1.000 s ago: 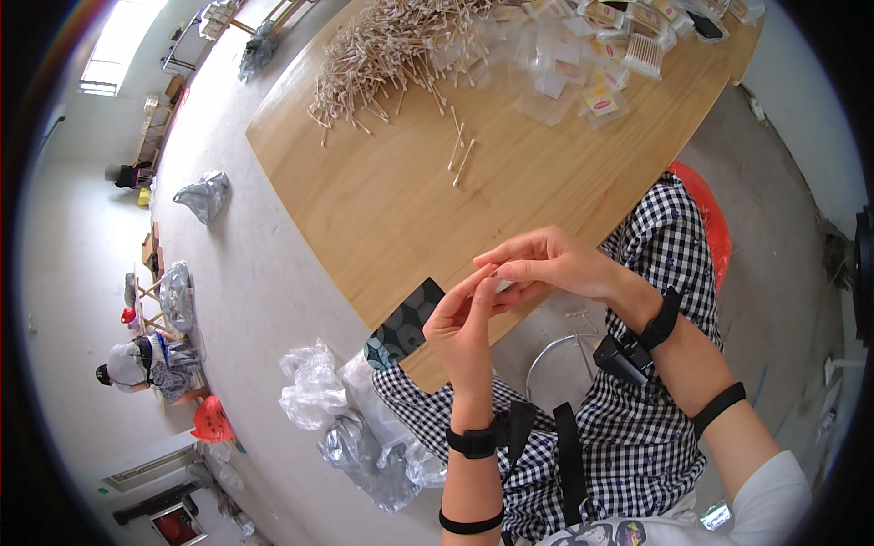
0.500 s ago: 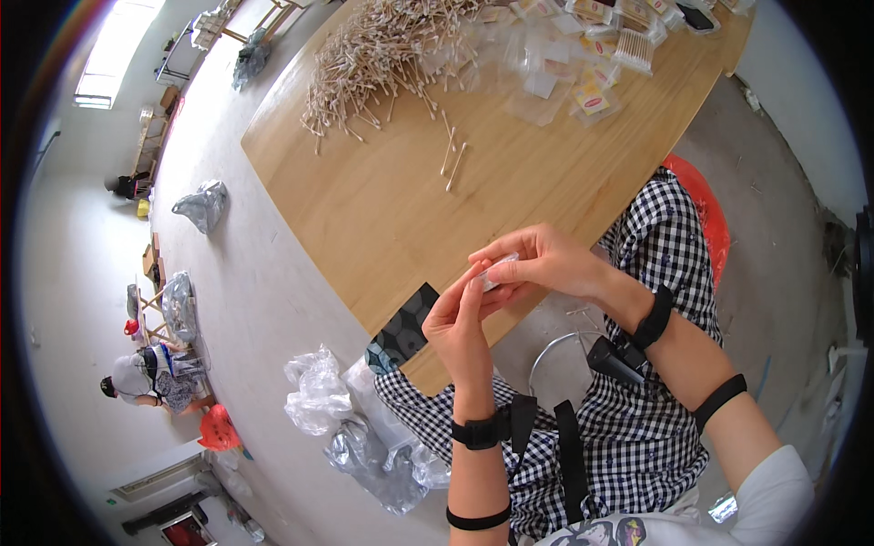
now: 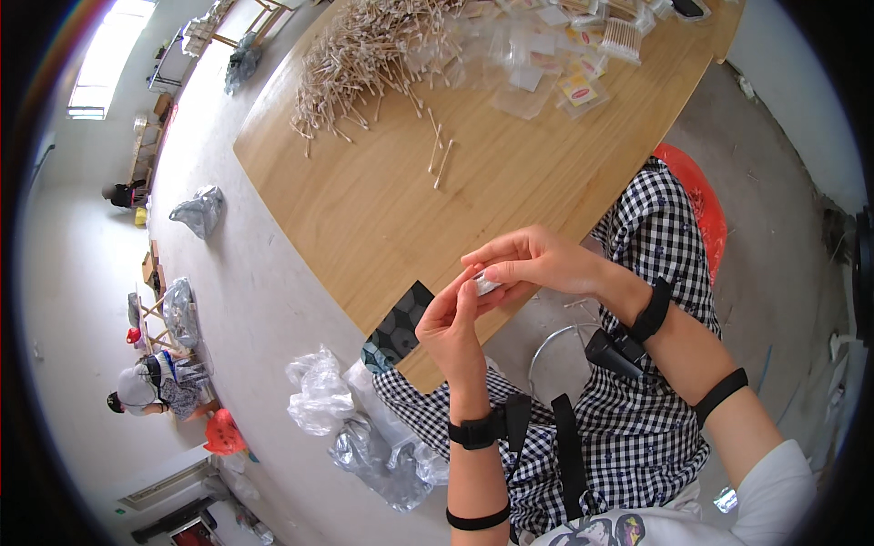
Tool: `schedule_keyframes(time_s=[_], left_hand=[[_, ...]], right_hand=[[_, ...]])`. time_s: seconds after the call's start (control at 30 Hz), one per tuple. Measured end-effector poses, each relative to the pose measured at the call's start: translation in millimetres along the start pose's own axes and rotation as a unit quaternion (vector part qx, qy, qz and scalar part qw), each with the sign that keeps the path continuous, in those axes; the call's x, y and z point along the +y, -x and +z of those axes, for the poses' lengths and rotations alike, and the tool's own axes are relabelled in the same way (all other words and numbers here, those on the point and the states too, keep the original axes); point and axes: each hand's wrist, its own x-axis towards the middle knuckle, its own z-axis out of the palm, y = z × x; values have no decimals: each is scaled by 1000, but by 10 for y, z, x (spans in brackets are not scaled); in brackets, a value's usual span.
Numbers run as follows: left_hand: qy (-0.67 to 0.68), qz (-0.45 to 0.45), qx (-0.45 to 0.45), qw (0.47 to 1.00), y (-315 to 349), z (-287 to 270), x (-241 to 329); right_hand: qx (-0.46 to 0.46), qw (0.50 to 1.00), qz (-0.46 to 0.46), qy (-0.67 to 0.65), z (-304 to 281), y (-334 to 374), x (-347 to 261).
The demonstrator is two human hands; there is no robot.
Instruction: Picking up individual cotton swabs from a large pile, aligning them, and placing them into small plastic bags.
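Note:
Close together over the table's near edge, my left hand [image 3: 452, 320] and my right hand [image 3: 537, 259] are closed around a small whitish bundle [image 3: 487, 283]. Fingers cover most of it, so its kind is hard to tell. Farther off on the wooden table [image 3: 364, 218] lies a large heap of cotton swabs [image 3: 364, 68]. A few loose swabs [image 3: 442, 164] lie on the near side of the heap. To the right of the heap are clear plastic bags [image 3: 519, 86], some with yellow labels, and a filled pack of swabs [image 3: 622, 39].
A dark patterned sheet [image 3: 401, 318] lies at the table's near left corner. Crumpled clear plastic bags [image 3: 373, 446] are on the floor to the left. A red stool [image 3: 696, 196] stands at the right. A person [image 3: 150, 382] works far to the left.
The view has shifted slightly, so the table's contents sit a little farther left and up. Both hands keep their hold, and slightly more of the white bundle shows between the fingers.

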Motion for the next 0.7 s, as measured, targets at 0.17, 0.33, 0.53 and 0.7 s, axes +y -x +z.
schedule_keyframes(time_s=[0.17, 0.33, 0.53, 0.7], left_hand=[[4, -4, -4, 1000, 0, 12, 63], [-79, 3, -8, 997, 27, 5, 184], [-299, 181, 1, 937, 64, 8, 219], [-141, 94, -55, 984, 24, -25, 204]], right_hand=[[10, 996, -49, 69, -5, -24, 45], [-25, 999, -27, -1, -31, -25, 54], [-38, 995, 51, -75, -32, 3, -29], [-54, 981, 34, -183, -18, -65, 73]])
